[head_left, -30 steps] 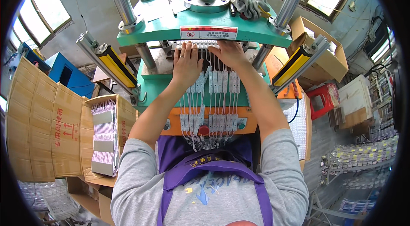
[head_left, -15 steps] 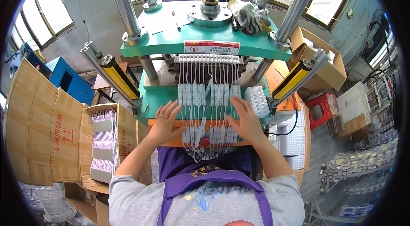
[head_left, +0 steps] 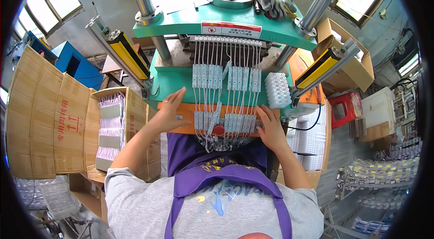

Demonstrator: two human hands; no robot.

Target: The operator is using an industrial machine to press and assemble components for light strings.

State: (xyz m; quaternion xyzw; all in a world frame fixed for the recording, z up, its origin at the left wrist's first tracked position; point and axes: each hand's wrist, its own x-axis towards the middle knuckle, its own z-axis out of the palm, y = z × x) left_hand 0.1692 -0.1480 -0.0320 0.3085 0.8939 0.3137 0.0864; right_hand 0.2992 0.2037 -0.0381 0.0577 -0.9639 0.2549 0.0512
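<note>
Strings of small pale grey rectangular modules (head_left: 207, 76), joined by thin white wires, hang from the press over its green front ledge. A second row of modules (head_left: 237, 123) lies against the orange front panel (head_left: 181, 109), around a red button (head_left: 218, 129). My left hand (head_left: 168, 116) is open beside the left end of that lower row, holding nothing, its fingers apart. At the row's right end my right hand (head_left: 270, 127) rests by the panel's edge, fingers stretched out; whether it touches the last module I cannot tell.
The green press (head_left: 181, 22) has steel columns and yellow side bars (head_left: 129, 56). A stacked block of white plastic pieces (head_left: 278, 90) stands on its right. Gloves (head_left: 273, 2) lie on top. Cardboard boxes (head_left: 45, 117) flank me; a red stool (head_left: 346, 110) is at the right.
My hands have moved away from the upper row of modules, the left outward and the right down to the orange panel. The view has shifted, so the press sits higher in the picture.
</note>
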